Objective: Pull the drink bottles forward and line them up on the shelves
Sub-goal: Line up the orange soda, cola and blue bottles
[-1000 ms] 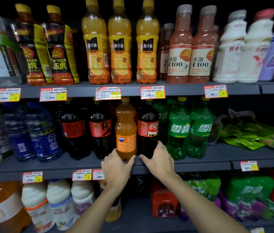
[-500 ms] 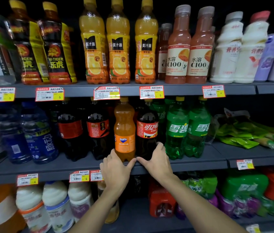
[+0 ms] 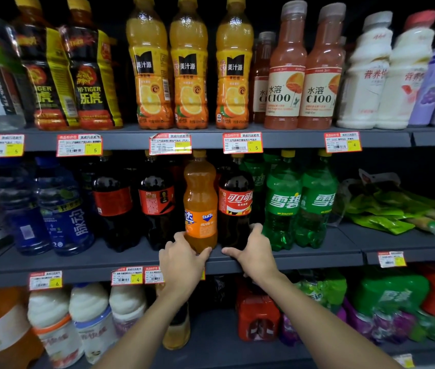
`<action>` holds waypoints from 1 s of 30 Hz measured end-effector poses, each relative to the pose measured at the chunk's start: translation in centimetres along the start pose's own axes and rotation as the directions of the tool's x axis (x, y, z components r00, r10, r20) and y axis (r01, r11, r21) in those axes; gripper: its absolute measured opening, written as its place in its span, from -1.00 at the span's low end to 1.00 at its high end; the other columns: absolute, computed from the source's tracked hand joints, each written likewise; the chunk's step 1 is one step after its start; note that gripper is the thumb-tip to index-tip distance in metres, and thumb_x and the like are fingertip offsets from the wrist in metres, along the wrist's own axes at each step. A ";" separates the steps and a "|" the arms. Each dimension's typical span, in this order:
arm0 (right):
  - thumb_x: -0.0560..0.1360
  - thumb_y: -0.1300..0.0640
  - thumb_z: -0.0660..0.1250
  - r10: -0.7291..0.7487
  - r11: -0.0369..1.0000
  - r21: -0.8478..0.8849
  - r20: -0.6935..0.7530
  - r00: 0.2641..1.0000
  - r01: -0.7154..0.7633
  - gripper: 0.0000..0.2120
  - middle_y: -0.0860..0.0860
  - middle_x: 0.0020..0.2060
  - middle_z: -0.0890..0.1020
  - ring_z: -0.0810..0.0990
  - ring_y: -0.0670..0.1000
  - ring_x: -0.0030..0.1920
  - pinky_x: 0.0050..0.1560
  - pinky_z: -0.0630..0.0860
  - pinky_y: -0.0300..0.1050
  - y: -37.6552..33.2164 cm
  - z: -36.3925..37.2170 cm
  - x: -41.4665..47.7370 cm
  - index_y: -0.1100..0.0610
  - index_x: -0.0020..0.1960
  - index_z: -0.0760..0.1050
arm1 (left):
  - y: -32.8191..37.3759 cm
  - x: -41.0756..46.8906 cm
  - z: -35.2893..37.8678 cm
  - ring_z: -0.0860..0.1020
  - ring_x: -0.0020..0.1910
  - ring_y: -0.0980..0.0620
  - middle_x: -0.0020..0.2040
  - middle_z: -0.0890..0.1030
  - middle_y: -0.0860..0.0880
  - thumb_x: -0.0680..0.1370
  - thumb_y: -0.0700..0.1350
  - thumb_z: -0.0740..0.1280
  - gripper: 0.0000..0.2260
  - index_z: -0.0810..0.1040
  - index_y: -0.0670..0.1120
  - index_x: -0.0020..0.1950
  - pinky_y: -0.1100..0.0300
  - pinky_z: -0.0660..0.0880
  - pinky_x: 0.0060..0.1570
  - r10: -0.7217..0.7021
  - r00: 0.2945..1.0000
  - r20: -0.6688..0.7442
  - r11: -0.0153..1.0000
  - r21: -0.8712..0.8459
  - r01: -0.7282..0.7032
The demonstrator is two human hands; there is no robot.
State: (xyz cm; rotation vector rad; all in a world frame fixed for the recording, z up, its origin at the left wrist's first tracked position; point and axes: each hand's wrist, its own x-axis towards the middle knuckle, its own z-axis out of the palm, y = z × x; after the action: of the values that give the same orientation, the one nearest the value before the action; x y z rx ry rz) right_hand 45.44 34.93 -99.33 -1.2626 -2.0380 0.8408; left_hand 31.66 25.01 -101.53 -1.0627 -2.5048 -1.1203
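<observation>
1. Head view: the left hand grips the foot of the Fanta bottle, fingers round its left side and thumb across the front. The bottle stands upright at the front edge of the middle shelf.
2. The right hand holds the base of the cola bottle just beside the Fanta, with its fingers curled round the bottle's right side and its thumb stretched along the shelf lip.
3. Done, by the look of it: the top shelf has its bottles in a row at the front, and the Sprite bottles sit near the edge.
4. Left, I judge: the dark bottles left of the Fanta and the blue bottles stand further back. The bottom shelf looks uneven too.
</observation>
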 end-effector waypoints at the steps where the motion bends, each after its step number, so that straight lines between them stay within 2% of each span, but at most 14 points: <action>1: 0.34 -0.02 0.64 0.006 1.000 -0.005 0.013 1.000 -0.006 -0.20 0.16 0.21 0.55 0.67 0.26 -0.01 -0.22 0.67 0.20 -0.1 0.0 0.0 0.13 0.35 0.23 | 0.3 -0.3 0.2 0.55 0.02 -0.07 -0.12 0.63 0.01 0.40 0.26 0.49 -0.41 0.43 -0.10 0.20 0.04 0.43 0.04 -0.029 1.000 -0.011 1.000 -0.003 0.029; 3: 0.41 0.04 0.60 0.006 1.000 -0.017 0.056 0.998 -0.005 -0.27 0.18 0.22 0.52 0.68 0.26 -0.19 -0.50 0.61 0.05 0.0 -0.3 0.3 0.12 0.35 0.20 | 0.6 -0.7 0.5 0.54 0.05 -0.12 -0.02 0.62 -0.08 0.37 0.28 0.50 -0.37 0.42 -0.14 0.18 0.02 0.45 0.03 -0.052 0.998 -0.023 0.999 0.013 0.052; 4: 0.44 0.07 0.57 0.003 1.000 -0.025 0.075 0.997 -0.001 -0.31 0.20 0.23 0.51 0.67 0.24 -0.29 -0.57 0.56 -0.01 0.2 -0.4 0.4 0.11 0.35 0.19 | 0.5 -0.7 0.6 0.53 0.07 -0.13 0.00 0.62 -0.09 0.36 0.30 0.50 -0.34 0.43 -0.15 0.20 0.02 0.45 0.03 -0.047 0.999 -0.024 0.999 0.026 0.048; 8: 0.50 0.11 0.51 -0.009 0.999 -0.037 0.098 0.995 0.013 -0.38 0.22 0.29 0.47 0.61 0.14 -0.47 -0.60 0.49 -0.12 0.5 -0.7 0.5 0.11 0.36 0.17 | -0.1 -0.4 0.5 0.46 0.21 -0.11 0.18 0.56 -0.10 0.40 0.30 0.45 -0.25 0.39 -0.17 0.39 0.05 0.46 0.14 0.004 0.999 -0.032 0.997 0.073 -0.002; 11: 0.51 0.10 0.51 -0.019 0.999 -0.033 0.097 0.995 0.023 -0.36 0.23 0.31 0.47 0.61 0.12 -0.51 -0.59 0.50 -0.10 0.7 -0.6 0.5 0.11 0.39 0.17 | 0.4 -0.6 0.8 0.44 0.18 -0.08 0.18 0.55 -0.08 0.44 0.22 0.44 -0.35 0.39 -0.14 0.37 0.07 0.44 0.14 0.044 0.999 -0.031 0.999 0.023 -0.043; 14: 0.50 0.09 0.52 -0.021 0.999 -0.028 0.089 0.996 0.024 -0.34 0.23 0.30 0.48 0.62 0.13 -0.47 -0.59 0.51 -0.11 0.8 -0.5 0.5 0.11 0.40 0.16 | 0.9 -0.8 1.0 0.46 0.16 -0.08 0.15 0.57 -0.08 0.45 0.18 0.46 -0.41 0.41 -0.13 0.33 0.06 0.44 0.15 -0.004 0.999 -0.035 1.000 -0.010 0.004; 19: 0.50 0.08 0.52 -0.015 1.000 -0.017 0.099 0.995 0.017 -0.32 0.23 0.28 0.49 0.62 0.11 -0.46 -0.61 0.48 -0.13 0.9 -0.6 0.7 0.12 0.42 0.16 | 2.5 -1.1 1.2 0.47 0.17 -0.16 0.17 0.55 -0.15 0.33 0.28 0.53 -0.23 0.39 -0.20 0.31 0.01 0.43 0.15 -0.159 0.985 -0.071 0.986 0.027 0.162; 23: 0.52 0.07 0.50 -0.027 0.998 -0.049 0.142 0.990 0.034 -0.30 0.23 0.32 0.45 0.64 0.14 -0.49 -0.59 0.51 -0.11 0.9 -1.1 1.2 0.11 0.46 0.12 | 0.6 -0.1 0.8 0.47 0.19 -0.11 0.18 0.56 -0.09 0.34 0.34 0.50 -0.18 0.37 -0.12 0.40 0.04 0.45 0.14 -0.062 0.998 0.001 0.996 0.058 0.062; 27: 0.55 0.13 0.45 -0.072 0.995 -0.062 0.170 0.983 0.084 -0.16 0.22 0.39 0.39 0.67 0.28 -0.23 -0.57 0.55 -0.07 0.7 -1.0 1.3 0.03 0.60 -0.05 | -1.1 1.4 -0.3 0.53 0.15 -0.06 0.11 0.62 -0.01 0.36 0.26 0.52 -0.25 0.34 0.00 0.42 0.00 0.54 0.05 0.022 0.991 0.133 1.000 -0.001 -0.022; 30: 0.56 0.14 0.44 -0.096 0.992 -0.066 0.173 0.980 0.109 -0.12 0.21 0.42 0.36 0.67 0.32 -0.12 -0.57 0.54 -0.08 0.7 -1.2 1.1 0.02 0.62 -0.11 | -0.7 1.5 -0.3 0.56 0.13 -0.06 0.13 0.62 -0.01 0.35 0.25 0.54 -0.26 0.34 0.01 0.41 0.02 0.55 0.03 0.025 0.992 0.123 1.000 -0.013 -0.023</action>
State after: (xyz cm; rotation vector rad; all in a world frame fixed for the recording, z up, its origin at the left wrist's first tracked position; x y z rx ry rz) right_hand 46.25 36.42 -98.93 -1.1485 -2.2681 0.8557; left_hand 30.06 25.25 -101.02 -1.1968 -2.5742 -1.0954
